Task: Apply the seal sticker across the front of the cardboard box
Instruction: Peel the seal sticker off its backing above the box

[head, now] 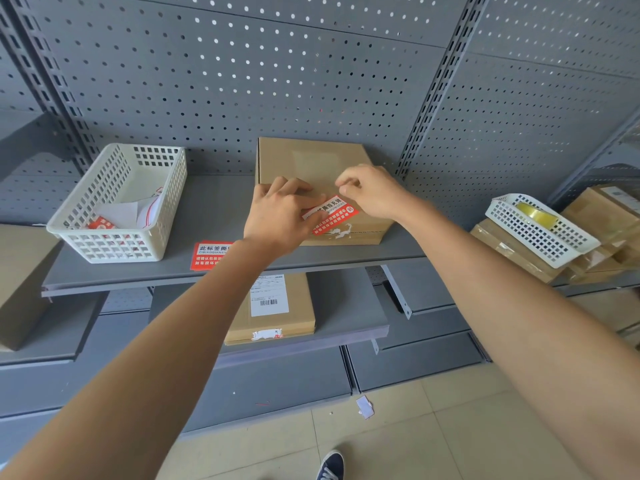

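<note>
We've got bare shelf (pixel 221 216) betw. the white basket (pixel 117 202) and the cardboard box (pixel 318 188), w/ only spare stickers (pixel 209 255) lying near the front edge. Right of the box the shelf's open too. Pegboard (pixel 277 81) blocks the back just behind the box; above it's clear.

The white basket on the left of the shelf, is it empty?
No, the white basket holds white papers and a red sticker at its bottom.
</note>
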Demonstrator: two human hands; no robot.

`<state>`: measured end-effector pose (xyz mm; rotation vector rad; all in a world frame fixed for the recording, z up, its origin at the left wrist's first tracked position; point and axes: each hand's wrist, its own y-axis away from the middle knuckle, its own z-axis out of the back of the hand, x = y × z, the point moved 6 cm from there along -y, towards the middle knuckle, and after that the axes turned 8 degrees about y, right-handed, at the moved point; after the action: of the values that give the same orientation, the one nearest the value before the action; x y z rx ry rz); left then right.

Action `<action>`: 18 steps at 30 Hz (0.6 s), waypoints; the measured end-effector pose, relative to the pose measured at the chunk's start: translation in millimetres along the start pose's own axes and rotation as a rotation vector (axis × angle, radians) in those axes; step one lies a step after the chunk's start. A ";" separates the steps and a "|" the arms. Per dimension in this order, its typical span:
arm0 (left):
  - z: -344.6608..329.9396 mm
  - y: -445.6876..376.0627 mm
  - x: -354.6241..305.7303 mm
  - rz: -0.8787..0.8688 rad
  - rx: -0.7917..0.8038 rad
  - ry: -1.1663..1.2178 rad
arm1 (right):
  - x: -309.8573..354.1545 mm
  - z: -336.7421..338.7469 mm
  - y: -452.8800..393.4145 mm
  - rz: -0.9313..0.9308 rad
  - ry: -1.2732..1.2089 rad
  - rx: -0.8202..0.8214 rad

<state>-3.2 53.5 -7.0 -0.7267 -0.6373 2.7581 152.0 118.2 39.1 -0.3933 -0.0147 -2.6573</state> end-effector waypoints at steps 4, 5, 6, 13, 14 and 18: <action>0.0 0.0 -0.4 -0.002 0.002 -0.009 | 0.0 -5.8 4.6 0.040 0.046 -0.062; 0.3 0.0 -0.5 -0.005 0.001 -0.009 | 0.2 -6.5 5.0 0.044 0.048 -0.079; 0.4 0.1 -0.7 -0.006 0.000 -0.007 | 0.1 -6.5 5.2 0.046 0.043 -0.096; 0.7 0.0 -0.9 0.000 -0.005 -0.004 | -0.2 -5.2 4.1 0.037 -0.037 -0.139; 0.9 0.0 -0.9 -0.001 -0.007 -0.004 | 0.6 -4.6 3.9 0.040 -0.038 -0.143; 0.6 0.0 -1.1 0.002 -0.007 0.001 | 1.5 -5.0 2.8 0.038 -0.034 -0.142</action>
<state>-2.6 52.9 -6.1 -0.7300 -0.6473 2.7585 150.5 114.7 34.6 -0.4796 0.1701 -2.6222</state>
